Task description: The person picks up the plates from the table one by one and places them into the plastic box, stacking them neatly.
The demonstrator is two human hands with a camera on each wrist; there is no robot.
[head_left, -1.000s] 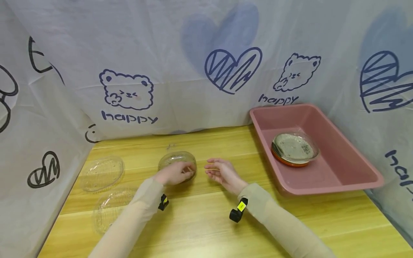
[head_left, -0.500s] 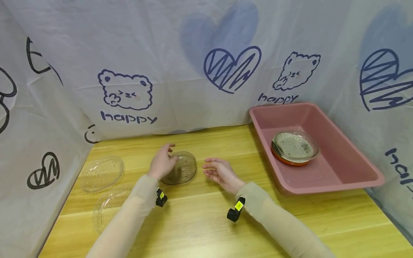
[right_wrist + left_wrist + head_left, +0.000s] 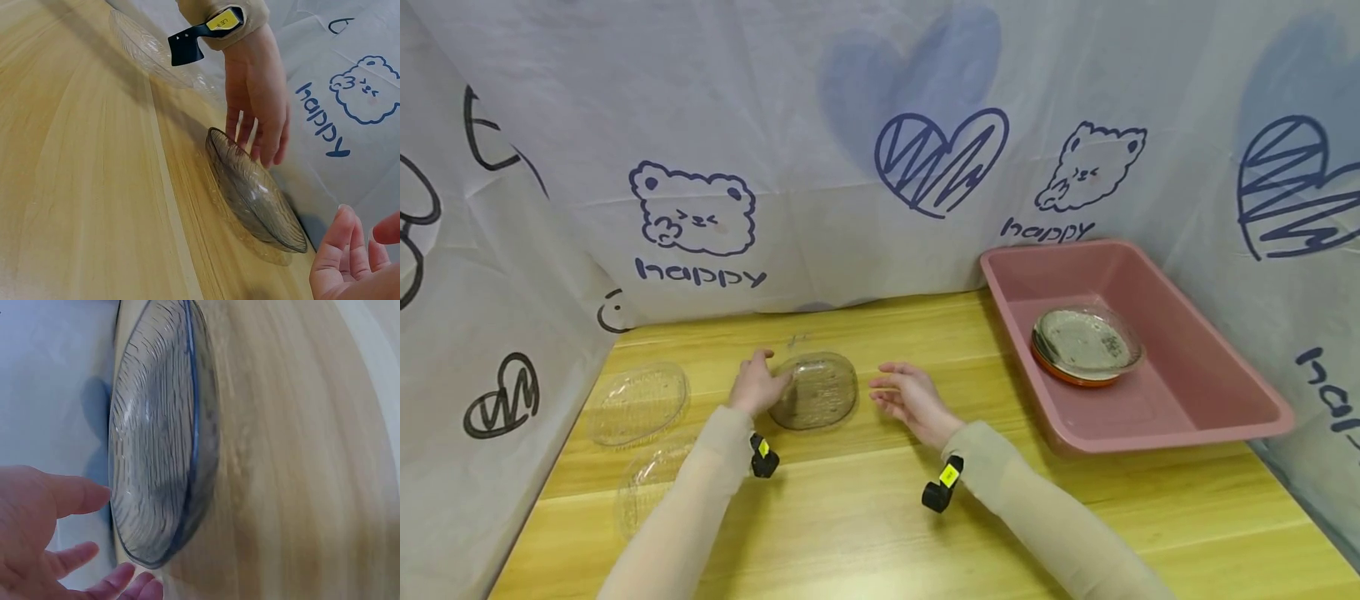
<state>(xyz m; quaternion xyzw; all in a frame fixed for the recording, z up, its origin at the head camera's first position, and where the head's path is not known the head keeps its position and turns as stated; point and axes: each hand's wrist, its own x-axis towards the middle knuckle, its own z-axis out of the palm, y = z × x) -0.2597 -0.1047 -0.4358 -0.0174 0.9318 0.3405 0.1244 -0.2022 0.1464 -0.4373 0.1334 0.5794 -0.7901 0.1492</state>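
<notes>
A smoky-grey, rounded glass dish with a wavy ribbed surface sits at the middle of the table. In the right wrist view it rests over a clearer dish, whose edge shows beneath it. My left hand is at the dish's left rim, thumb and fingers spread and relaxed; in the left wrist view the thumb tip overlaps the rim of the grey dish. To the right of the dish, my right hand hovers with loosely bent fingers, apart from it and holding nothing.
Two clear glass dishes lie on the left of the table, the nearer partly behind my left sleeve. A pink tub at the right holds stacked dishes, an orange one lowest. Printed white cloth hangs behind.
My left hand has moved left from over the dish to its left rim, uncovering most of the dish. The right hand has barely shifted.
</notes>
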